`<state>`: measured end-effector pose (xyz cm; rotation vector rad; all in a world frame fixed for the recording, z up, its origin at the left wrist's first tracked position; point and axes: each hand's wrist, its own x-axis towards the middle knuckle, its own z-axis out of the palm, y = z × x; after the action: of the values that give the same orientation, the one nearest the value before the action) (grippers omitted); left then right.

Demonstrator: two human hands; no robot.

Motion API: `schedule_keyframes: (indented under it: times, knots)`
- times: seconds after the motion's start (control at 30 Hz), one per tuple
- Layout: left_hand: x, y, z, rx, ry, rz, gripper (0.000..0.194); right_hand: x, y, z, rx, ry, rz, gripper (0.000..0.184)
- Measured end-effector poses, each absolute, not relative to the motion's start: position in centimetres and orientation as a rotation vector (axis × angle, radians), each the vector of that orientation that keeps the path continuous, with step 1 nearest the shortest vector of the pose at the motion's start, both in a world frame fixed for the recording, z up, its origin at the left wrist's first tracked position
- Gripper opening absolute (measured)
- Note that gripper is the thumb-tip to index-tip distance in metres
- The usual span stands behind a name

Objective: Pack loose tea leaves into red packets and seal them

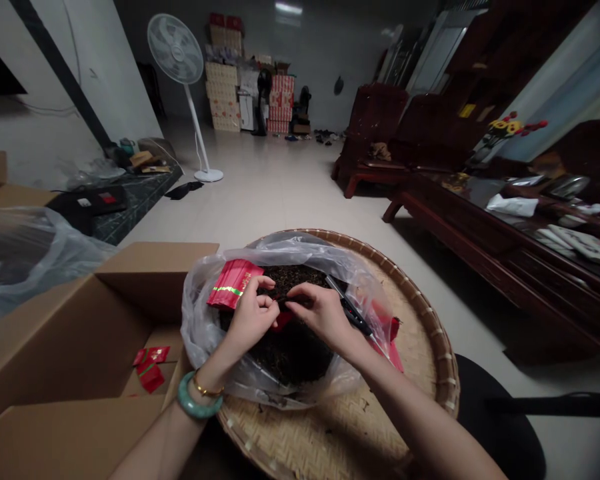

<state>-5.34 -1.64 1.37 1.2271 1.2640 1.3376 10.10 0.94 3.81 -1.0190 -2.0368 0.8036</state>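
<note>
Both hands work close together over a clear plastic bag (200,293) filled with dark loose dried leaves (300,357). My left hand (253,313) is closed, its fingers curled in a pinch. Facing it, my right hand (323,313) pinches thumb and forefinger together. What lies between the fingertips is too small to make out. Just below them shows a bit of red wrapper (282,321), partly hidden; whether it is held I cannot tell. A stack of red foil packets (234,283) rests left of my left hand. A black-handled tool with a silver end (354,312) lies right of my right hand.
The bag sits on a round woven bamboo tray (405,400) with a raised rim. At left stands an open cardboard box (45,360) with a few red packets (151,377) inside. More red wrappers (393,350) lie at the bag's right. A white fan (176,50) stands beyond.
</note>
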Motion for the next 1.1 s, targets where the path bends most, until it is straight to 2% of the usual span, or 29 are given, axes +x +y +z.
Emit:
schedule_keyframes:
  times: [0.17,0.27,0.43,0.6,0.73,0.83,0.97,1.1]
  knots:
    - [-5.4,-1.7,1.1,1.208,1.287,1.413,0.033,10.4,0.3,4.8,-1.040,-2.473,0.315,0.011]
    - [-5.3,-1.8,1.0,1.199,1.308,1.414,0.033,10.3,-0.1,5.8,-1.104,-2.670,0.235,0.016]
    - [-5.0,-1.9,0.7,1.247,1.315,1.426,0.033,9.7,-0.1,6.4,-1.140,-2.662,0.341,0.017]
    - [-5.1,-1.9,0.8,1.219,1.299,1.424,0.033,10.3,1.1,5.9,-0.980,-2.301,0.580,0.014]
    - [-5.5,-1.9,1.2,1.193,1.321,1.404,0.032,12.5,1.7,5.5,-1.095,-2.104,0.691,0.013]
    - [-5.4,-2.1,1.6,1.184,1.324,1.395,0.033,13.7,1.3,5.5,-1.137,-2.162,0.635,0.020]
    - [-4.7,-2.4,2.0,1.188,1.306,1.391,0.033,12.8,0.3,5.3,-0.930,-2.188,0.683,0.033]
    - [-4.2,-2.7,2.2,1.212,1.306,1.398,0.032,10.9,0.4,4.6,-0.905,-2.161,0.893,0.028]
